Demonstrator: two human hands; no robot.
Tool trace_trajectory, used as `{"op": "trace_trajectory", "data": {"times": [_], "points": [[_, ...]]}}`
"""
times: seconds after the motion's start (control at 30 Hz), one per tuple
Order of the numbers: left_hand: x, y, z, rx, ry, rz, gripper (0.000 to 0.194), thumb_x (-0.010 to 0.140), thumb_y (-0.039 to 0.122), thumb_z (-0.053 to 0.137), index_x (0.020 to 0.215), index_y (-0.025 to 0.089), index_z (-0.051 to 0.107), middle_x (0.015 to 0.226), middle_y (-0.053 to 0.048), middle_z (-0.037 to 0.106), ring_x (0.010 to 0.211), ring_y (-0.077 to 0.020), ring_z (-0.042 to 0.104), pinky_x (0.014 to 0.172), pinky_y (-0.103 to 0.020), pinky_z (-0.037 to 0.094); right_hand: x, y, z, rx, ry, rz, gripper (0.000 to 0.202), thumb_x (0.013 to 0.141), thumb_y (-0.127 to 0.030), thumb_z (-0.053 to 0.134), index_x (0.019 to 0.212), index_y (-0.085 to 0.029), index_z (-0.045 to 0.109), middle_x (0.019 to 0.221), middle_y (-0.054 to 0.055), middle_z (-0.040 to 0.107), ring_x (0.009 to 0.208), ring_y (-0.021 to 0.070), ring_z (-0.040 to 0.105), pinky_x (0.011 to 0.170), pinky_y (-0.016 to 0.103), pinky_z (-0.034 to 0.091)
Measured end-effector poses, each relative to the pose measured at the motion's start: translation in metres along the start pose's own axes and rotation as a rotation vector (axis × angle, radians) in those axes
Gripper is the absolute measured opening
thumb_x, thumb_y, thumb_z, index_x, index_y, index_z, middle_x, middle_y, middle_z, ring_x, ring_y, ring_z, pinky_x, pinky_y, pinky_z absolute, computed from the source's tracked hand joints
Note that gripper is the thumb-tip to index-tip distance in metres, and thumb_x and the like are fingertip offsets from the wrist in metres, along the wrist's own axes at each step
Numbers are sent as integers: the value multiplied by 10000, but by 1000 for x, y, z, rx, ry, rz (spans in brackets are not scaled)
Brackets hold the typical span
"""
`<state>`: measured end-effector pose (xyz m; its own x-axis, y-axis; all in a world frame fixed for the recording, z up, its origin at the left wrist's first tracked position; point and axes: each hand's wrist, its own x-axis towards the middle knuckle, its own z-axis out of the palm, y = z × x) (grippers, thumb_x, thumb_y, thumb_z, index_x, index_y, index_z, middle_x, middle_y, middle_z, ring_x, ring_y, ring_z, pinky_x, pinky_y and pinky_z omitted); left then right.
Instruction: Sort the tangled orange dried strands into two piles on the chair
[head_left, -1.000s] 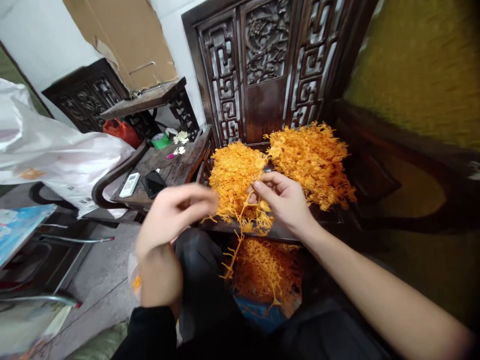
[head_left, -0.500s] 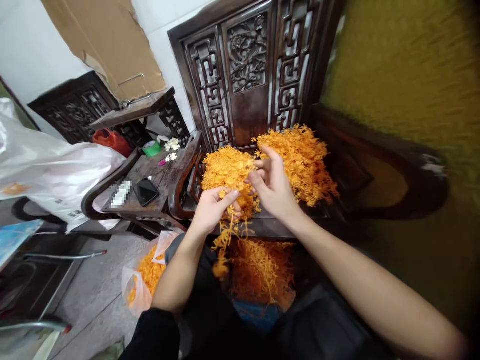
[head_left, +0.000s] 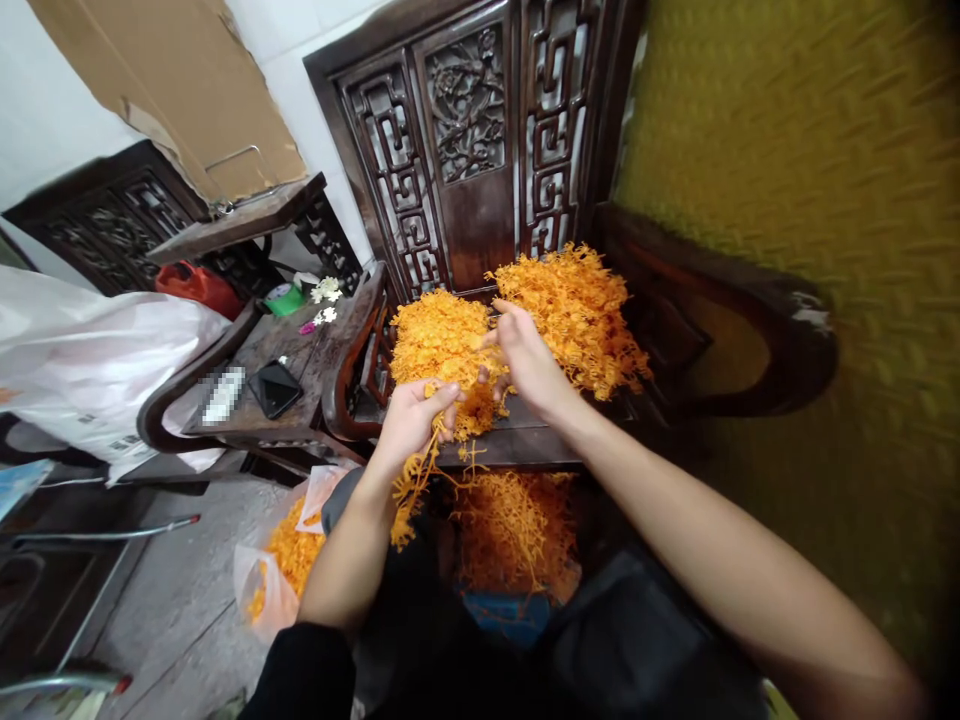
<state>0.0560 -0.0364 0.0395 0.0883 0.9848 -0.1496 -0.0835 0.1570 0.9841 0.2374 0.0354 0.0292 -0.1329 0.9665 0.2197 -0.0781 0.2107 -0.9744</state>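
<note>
In the head view, my left hand [head_left: 411,420] is closed, thumb against fingers, around a strand of orange plastic flowers [head_left: 411,490] that dangles below it. My right hand [head_left: 531,358] is beside it with fingers apart, over the front of a heap of loose orange plastic flowers [head_left: 442,335]. Whether a small piece touches its fingertips is hidden. A second, larger orange heap [head_left: 574,300] lies just behind and to the right of it. Both heaps rest on a dark wooden chair seat [head_left: 536,445].
Thin orange stems [head_left: 517,530] fill a blue container [head_left: 510,615] below the seat. A plastic bag of orange pieces [head_left: 274,590] stands on the floor at left. On the side table are a phone [head_left: 276,388] and green tape [head_left: 285,300]. A curved armrest [head_left: 810,340] borders the right.
My right hand has dropped slightly and turned its back more toward me, nearer the left heap. The strand in my left hand has swung leftward. The whole view has shifted a little.
</note>
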Motion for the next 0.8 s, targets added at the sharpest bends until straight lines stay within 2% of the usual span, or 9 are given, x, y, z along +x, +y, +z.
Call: {"op": "trace_trajectory", "data": {"times": [0.07,0.17,0.3,0.37,0.43,0.5,0.6,0.7,0.8], "points": [[3,0,7,11,33,14,415,742,504,836,792,113,705,465,32,563,356,-88,494,384,-200,345,-12,-1,15,-207,81,-123,636,958,-723,492,1352,-225,526,942,74,689,681,195,622,617,361,475],[2,2,13,29,39,13,425,740,517,832,775,115,697,469,32,559,361,-85,489,386,-203,341,-8,0,16,-420,184,-247,454,1004,-622,496,910,-205,650,776,48,670,655,170,581,663,348,423],[-3,3,4,43,-37,-1,376,781,474,818,781,113,714,454,39,534,346,-66,444,366,-193,272,31,8,-22,-408,349,-282,451,991,-550,548,711,-200,604,618,22,579,588,151,518,600,322,378],[-4,2,-3,13,-60,-17,344,789,438,821,781,109,720,442,45,514,339,-55,413,362,-189,237,47,11,-44,-226,501,-157,481,954,-620,578,697,-214,556,523,-21,447,505,140,460,518,300,344],[-2,1,-8,-21,-50,-42,334,783,420,830,775,106,716,436,49,501,336,-49,395,364,-188,226,51,12,-55,11,407,15,505,922,-688,586,726,-228,512,515,-54,394,431,116,403,451,276,320],[1,-1,-11,-30,-50,-61,338,777,420,835,778,106,711,438,50,500,335,-50,396,363,-190,221,42,11,-54,180,190,148,494,858,-687,680,789,-218,540,561,-50,454,428,108,438,429,266,354],[7,-4,-11,-17,-89,-68,345,779,431,833,800,110,706,450,50,511,337,-56,409,363,-196,231,22,6,-38,284,-32,178,473,784,-601,804,929,-188,626,602,-60,465,449,86,423,417,234,309],[13,-5,-9,12,-109,-103,358,778,448,825,812,111,710,458,47,515,341,-62,419,365,-202,236,14,1,-21,242,-119,159,485,869,-661,686,945,-182,660,577,-93,302,452,64,223,437,237,142],[20,-4,-4,57,-55,-122,353,759,443,824,793,107,719,458,42,512,345,-65,423,370,-210,233,21,8,-8,-59,-236,65,551,864,-721,643,739,-184,620,574,-71,314,512,83,266,488,263,197]]}}
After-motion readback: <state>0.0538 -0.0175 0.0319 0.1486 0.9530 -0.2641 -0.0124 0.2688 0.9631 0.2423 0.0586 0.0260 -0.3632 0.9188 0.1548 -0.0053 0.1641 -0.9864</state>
